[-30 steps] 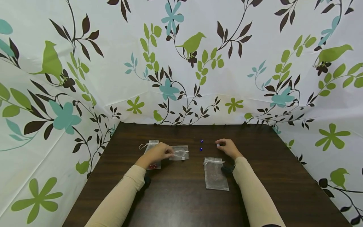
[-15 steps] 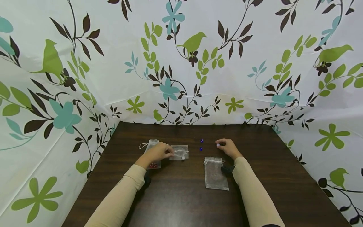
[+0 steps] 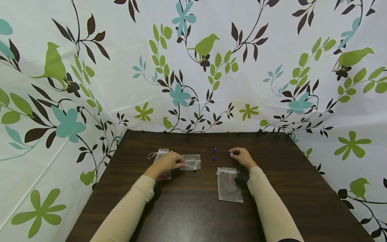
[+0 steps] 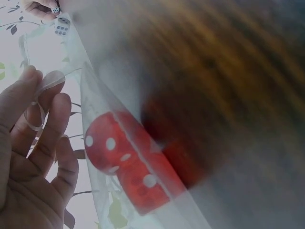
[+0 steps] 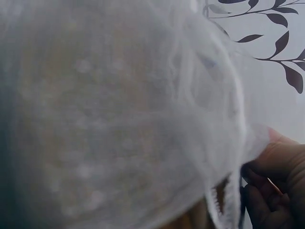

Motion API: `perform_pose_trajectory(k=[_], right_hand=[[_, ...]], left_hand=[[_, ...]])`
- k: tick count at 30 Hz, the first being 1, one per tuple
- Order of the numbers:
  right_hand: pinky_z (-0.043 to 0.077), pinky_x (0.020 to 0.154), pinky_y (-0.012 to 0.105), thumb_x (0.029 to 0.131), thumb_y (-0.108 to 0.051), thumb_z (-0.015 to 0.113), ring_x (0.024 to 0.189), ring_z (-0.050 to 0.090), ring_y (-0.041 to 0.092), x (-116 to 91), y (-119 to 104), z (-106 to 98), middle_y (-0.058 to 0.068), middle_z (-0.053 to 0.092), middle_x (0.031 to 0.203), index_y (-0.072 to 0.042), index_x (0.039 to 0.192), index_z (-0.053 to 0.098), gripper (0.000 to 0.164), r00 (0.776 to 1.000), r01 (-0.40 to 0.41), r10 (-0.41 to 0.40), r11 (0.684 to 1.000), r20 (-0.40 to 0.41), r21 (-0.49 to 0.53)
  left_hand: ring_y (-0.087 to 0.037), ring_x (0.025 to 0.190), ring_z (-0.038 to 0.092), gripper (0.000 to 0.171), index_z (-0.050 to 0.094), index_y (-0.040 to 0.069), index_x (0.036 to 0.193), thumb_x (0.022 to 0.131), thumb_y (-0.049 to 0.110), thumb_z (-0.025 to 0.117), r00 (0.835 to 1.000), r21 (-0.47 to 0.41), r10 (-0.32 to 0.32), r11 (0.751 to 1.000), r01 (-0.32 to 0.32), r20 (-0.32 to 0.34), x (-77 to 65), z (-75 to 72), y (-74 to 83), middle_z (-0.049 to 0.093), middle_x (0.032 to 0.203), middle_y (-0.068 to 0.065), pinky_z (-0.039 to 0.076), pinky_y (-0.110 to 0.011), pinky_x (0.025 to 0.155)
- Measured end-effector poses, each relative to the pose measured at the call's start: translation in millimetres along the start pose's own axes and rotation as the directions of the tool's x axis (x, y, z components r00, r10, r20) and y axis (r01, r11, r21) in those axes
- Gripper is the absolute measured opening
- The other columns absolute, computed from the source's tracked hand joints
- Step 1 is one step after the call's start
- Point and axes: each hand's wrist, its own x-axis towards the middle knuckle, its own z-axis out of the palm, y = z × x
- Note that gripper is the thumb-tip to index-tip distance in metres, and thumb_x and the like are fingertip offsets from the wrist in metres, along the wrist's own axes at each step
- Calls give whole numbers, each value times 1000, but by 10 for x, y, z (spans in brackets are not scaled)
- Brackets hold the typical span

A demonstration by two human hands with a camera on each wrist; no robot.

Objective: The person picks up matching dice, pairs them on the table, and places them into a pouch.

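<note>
My left hand (image 3: pixel 170 162) pinches a thin white drawstring (image 4: pixel 50 85) at the left side of a small sheer pouch (image 3: pixel 195 158) in the middle of the table. A white die (image 3: pixel 195 168) with black dots shows in that pouch. Under my left wrist lies another sheer pouch (image 3: pixel 163 152), partly hidden, with red dice (image 4: pixel 107 143) inside. My right hand (image 3: pixel 243 158) pinches a small white die (image 3: pixel 231 154) between thumb and fingertips, right of two blue dice (image 3: pixel 213 158). Close to my right wrist a third sheer pouch (image 3: pixel 229 188) lies flat and fills much of the right wrist view.
All of this lies on a dark wood table (image 3: pixel 193 215). Behind and beside it hangs a white patterned cloth (image 3: pixel 199 84) with leaves and birds. The table's back edge runs a little beyond the blue dice.
</note>
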Motion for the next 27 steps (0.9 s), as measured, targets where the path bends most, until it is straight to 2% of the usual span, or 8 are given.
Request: perform_pose_trajectory(k=[18,22,27], right_hand=[[38,108,59,97,-8,70,131,50,44,61,-109,30,21,65,130,0,120,71,25,1000,5,-5,1000,1,-9],[38,108,58,97,-8,69,130,51,43,79,-173,34,20,65,130,0,121,71,26,1000,25,-25,999,-8,-27],[43,103,57,96,-7,70,120,58,41,91,-288,45,20,68,123,3,120,70,26,996,86,-87,995,-24,-57]], left_hand=[[-1,73,61,9,78,13,97,98,17,70,999,-22,-28,999,29,15,17,11,-10,74,90,5,52,-25,68],[-1,74,62,9,78,13,98,98,18,70,999,-19,-30,999,30,14,13,11,-9,73,90,6,52,-25,68],[-1,75,62,9,78,13,98,97,17,71,1000,-22,-21,1000,21,7,11,4,-8,74,90,6,53,-25,69]])
